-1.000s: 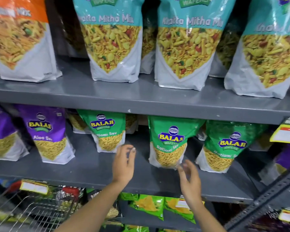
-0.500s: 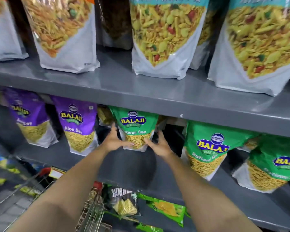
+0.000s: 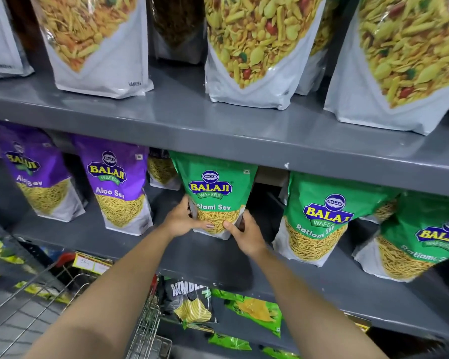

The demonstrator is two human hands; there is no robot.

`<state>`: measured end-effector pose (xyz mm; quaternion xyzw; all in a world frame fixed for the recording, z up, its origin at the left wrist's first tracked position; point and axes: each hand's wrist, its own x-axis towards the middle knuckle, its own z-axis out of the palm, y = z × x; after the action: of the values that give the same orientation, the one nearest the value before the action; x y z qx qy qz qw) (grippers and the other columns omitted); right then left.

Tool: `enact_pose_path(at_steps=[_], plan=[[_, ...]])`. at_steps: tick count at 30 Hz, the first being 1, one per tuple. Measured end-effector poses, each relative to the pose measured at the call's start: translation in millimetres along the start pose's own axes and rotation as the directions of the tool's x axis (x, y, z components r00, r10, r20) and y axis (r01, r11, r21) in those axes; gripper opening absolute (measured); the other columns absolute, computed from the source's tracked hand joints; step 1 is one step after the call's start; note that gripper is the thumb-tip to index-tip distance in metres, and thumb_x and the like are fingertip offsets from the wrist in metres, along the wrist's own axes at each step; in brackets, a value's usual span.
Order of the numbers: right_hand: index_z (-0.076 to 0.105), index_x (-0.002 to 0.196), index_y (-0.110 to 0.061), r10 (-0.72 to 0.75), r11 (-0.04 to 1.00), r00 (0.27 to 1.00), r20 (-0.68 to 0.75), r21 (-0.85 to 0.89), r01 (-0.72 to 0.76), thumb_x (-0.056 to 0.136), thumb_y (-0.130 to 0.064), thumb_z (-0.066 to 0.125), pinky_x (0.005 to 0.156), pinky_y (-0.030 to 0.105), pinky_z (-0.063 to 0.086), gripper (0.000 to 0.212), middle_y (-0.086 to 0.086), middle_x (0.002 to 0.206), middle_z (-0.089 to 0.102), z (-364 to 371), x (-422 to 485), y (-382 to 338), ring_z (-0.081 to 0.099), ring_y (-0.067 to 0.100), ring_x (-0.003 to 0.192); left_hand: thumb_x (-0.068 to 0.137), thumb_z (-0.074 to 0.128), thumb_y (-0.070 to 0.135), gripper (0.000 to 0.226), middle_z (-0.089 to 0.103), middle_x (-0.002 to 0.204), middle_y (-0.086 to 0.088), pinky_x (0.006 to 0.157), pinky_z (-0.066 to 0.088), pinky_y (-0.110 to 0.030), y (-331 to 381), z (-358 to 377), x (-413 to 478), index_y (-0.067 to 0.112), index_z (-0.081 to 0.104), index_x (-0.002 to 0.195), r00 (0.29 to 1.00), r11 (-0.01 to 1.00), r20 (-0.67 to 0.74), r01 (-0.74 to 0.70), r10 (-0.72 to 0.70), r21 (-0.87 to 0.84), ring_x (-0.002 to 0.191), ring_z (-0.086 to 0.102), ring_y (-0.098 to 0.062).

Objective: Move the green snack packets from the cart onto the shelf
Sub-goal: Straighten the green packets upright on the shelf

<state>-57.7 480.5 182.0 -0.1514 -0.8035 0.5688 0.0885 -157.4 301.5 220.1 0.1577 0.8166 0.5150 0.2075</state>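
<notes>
Grip: left hand (image 3: 183, 221) and right hand (image 3: 246, 233) clamp the green packet (image 3: 214, 193) low.
Tip: seat it upright, square to the shelf (image 3: 208, 257) front edge.

Bare shelf (image 3: 246, 257) lies open in front; a purple packet (image 3: 117, 187) flanks left, a green packet (image 3: 319, 216) right, the upper shelf (image 3: 218, 130) overhead.

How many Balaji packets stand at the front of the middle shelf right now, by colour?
Green Ratlami Sev: 3, the held packet gripped by the left hand and right hand, a second, a third
Purple Aloo Sev: 2
Total: 5
</notes>
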Motion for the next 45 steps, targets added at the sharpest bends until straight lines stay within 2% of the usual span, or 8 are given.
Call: enact_pose_path(at_steps=[11, 18, 27, 32, 34, 37, 41, 45], plan=[[0.046, 0.123, -0.024, -0.041, 0.998, 0.999, 0.002, 0.050, 0.040, 0.086, -0.030, 0.061, 0.084, 0.014, 0.048, 0.040, -0.005, 0.120, 0.063, -5.8, -37.2, -3.4, 0.059, 0.002, 0.107, 0.058, 0.087, 0.033, 0.090, 0.056, 0.122, 0.012, 0.098, 0.043, -0.033, 5.1, 13.2, -36.7, 0.034, 0.036, 0.131, 0.999, 0.997, -0.050, -0.002, 0.006, 0.075, 0.123, 0.053, -0.020], [0.041, 0.128, -0.021, -0.007, 0.994, 1.000, 0.022, 0.108, 0.004, 0.089, -0.029, 0.058, 0.101, 0.036, 0.046, 0.044, -0.002, 0.125, 0.061, -2.9, -41.5, -8.5, 0.057, 0.008, 0.114, 0.058, 0.087, 0.035, 0.091, 0.055, 0.131, 0.010, 0.100, 0.043, -0.037, 4.0, 16.6, -35.6, 0.036, 0.033, 0.132, 0.999, 0.998, -0.047, 0.011, -0.008, 0.058, 0.121, 0.052, -0.017], [0.001, 0.149, -0.024, 0.103, 0.989, 0.994, 0.036, 0.102, -0.106, 0.076, -0.034, 0.073, 0.107, 0.039, 0.039, 0.103, -0.006, 0.131, 0.040, -18.1, -64.9, -13.9, 0.042, 0.013, 0.124, 0.050, 0.089, 0.036, 0.116, 0.037, 0.150, 0.000, 0.110, 0.037, -0.045, -3.1, 24.5, -45.4, 0.026, 0.021, 0.143, 0.977, 0.995, -0.194, -0.096, 0.093, -0.006, 0.139, 0.034, -0.019], [0.054, 0.118, -0.019, -0.043, 0.993, 0.889, -0.456, 0.075, 0.086, 0.079, -0.017, 0.071, 0.078, 0.024, 0.050, 0.042, 0.002, 0.095, 0.064, -45.0, -111.6, -7.9, 0.061, 0.002, 0.085, 0.077, 0.071, 0.039, 0.055, 0.053, 0.127, -0.003, 0.100, 0.041, -0.039, 15.3, 66.4, -113.1, 0.019, 0.049, 0.122, 0.696, 0.938, -0.629, -0.241, 0.346, 0.249, 0.120, 0.046, -0.024], [0.055, 0.098, -0.022, -0.061, 0.986, 0.708, -0.704, 0.067, 0.152, 0.078, -0.013, 0.069, 0.066, 0.021, 0.045, 0.027, 0.007, 0.087, 0.061, -66.8, -126.3, -2.3, 0.057, 0.010, 0.072, 0.082, 0.065, 0.035, 0.031, 0.054, 0.108, 0.008, 0.090, 0.043, -0.035, 24.5, 95.1, -132.7, 0.022, 0.053, 0.107, 0.661, 0.838, -0.515, -0.428, 0.545, 0.337, 0.104, 0.049, -0.017], [0.047, 0.105, -0.018, -0.068, 0.989, 0.558, -0.827, 0.017, 0.146, 0.071, -0.027, 0.066, 0.070, 0.030, 0.045, 0.040, 0.012, 0.097, 0.050, -110.7, -130.6, 13.5, 0.049, 0.027, 0.077, 0.079, 0.068, 0.042, 0.051, 0.049, 0.113, 0.009, 0.094, 0.047, -0.034, 42.8, 142.0, -123.7, 0.022, 0.047, 0.120, 0.790, 0.793, -0.177, -0.517, 0.587, 0.321, 0.108, 0.050, -0.013], [0.032, 0.139, -0.012, 0.117, 0.991, 0.811, -0.573, 0.124, -0.055, 0.081, -0.019, 0.067, 0.095, 0.036, 0.040, 0.069, 0.013, 0.134, 0.046, -152.6, -115.3, 31.5, 0.048, 0.027, 0.118, 0.057, 0.088, 0.033, 0.125, 0.020, 0.156, -0.005, 0.115, 0.030, -0.041, 70.0, 174.2, -73.6, 0.016, 0.005, 0.149, 0.915, 0.901, 0.138, -0.398, 0.378, 0.174, 0.143, 0.023, -0.021], [0.030, 0.143, -0.016, 0.169, 0.974, 0.916, -0.364, 0.204, -0.099, 0.085, -0.015, 0.064, 0.100, 0.033, 0.039, 0.067, 0.007, 0.136, 0.051, -165.4, -105.5, 32.0, 0.048, 0.022, 0.126, 0.067, 0.082, 0.028, 0.105, 0.038, 0.150, -0.009, 0.104, 0.042, -0.042, 85.7, 178.5, -49.4, 0.021, 0.012, 0.145, 0.955, 0.944, 0.207, -0.255, 0.212, 0.209, 0.134, 0.041, -0.029]])
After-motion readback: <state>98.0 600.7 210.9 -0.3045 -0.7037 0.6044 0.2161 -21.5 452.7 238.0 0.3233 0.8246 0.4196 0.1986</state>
